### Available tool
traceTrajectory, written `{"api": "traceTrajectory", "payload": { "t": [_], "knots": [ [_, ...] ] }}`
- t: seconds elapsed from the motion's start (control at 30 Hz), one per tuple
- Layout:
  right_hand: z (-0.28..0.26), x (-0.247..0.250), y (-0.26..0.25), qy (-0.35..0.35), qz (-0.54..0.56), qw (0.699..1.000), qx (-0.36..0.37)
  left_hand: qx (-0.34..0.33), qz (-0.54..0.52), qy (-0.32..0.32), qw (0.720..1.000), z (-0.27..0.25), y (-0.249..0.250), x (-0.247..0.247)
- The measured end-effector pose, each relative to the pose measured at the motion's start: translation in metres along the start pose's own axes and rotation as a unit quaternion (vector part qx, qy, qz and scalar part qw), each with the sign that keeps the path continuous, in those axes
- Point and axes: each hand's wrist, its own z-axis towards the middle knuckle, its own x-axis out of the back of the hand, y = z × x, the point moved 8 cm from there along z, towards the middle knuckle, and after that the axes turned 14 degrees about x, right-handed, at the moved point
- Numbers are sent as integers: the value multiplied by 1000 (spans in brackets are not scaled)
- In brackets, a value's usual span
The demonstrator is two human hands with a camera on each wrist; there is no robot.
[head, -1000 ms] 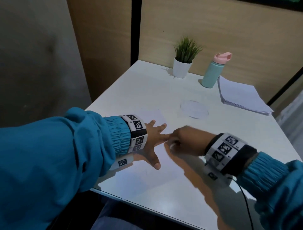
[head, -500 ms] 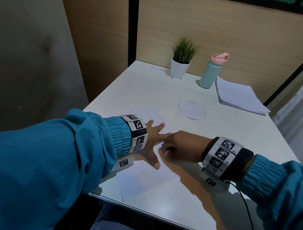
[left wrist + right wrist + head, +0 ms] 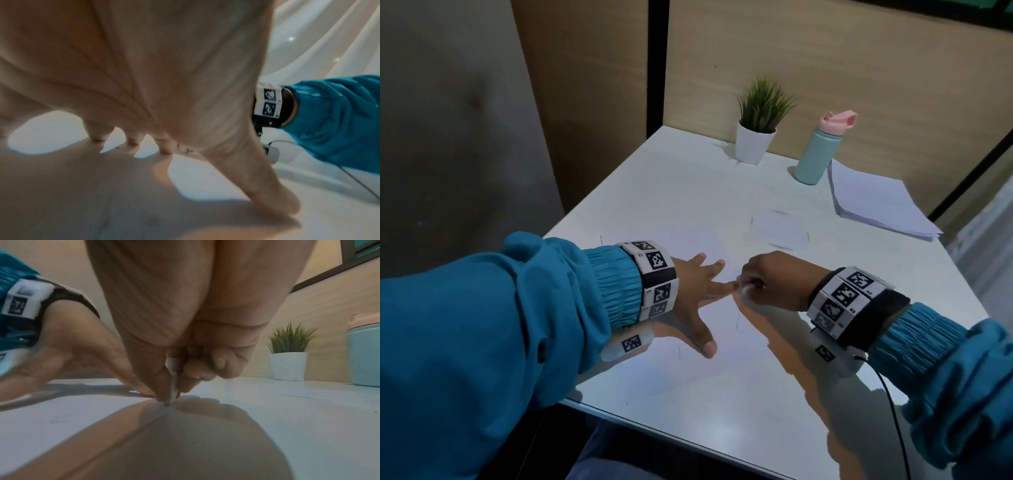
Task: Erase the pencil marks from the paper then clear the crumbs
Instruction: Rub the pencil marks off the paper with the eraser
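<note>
Since the earlier frames the right hand (image 3: 763, 281) has drawn slightly right along the paper (image 3: 688, 363), while the left hand (image 3: 698, 291) stays spread flat in the same spot. On the white table (image 3: 688, 178) the sheet lies at the near edge, partly under both hands, with faint pencil marks (image 3: 738, 322) visible just near of the right fist. Holding the paper down, the left hand is released, fingers straight and splayed, thumb stretched toward the near side; the left wrist view shows its fingertips (image 3: 133, 142) and thumb pressing on the sheet. Clenched over a small white eraser (image 3: 173, 379), the right hand pinches it between thumb and fingers, and the right wrist view shows its lower tip touching the paper just beside the left index finger. Crumbs are too small to make out. A stack of paper (image 3: 876, 202) lies at the far right, and another single sheet (image 3: 779, 229) rests flat mid-table, beyond the hands. Farther back stand a teal bottle (image 3: 815, 157) with a pink lid and, to its left, a small plant (image 3: 756, 126) in a white pot.
</note>
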Motion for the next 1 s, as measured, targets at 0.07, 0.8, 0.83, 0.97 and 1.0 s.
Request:
{"api": "traceTrajectory", "payload": {
  "t": [0.07, 0.8, 0.83, 0.97, 1.0],
  "knots": [
    [-6, -7, -20, -4, 14, 999, 28, -1, 4, 4, 1000, 0, 0, -4],
    [-18, -29, -59, -80, 35, 991, 100, 10, 30, -12, 999, 0, 5, -1],
    [-20, -30, -60, -93, 41, 990, 100, 11, 28, -9, 1000, 0, 5, 0],
    [-6, -1, -15, -12, 9, 999, 42, 17, 21, 2, 1000, 4, 3, -4],
    [-6, -3, -17, -8, 8, 999, 52, 15, 22, 1, 1000, 4, 3, -4]
  ]
}}
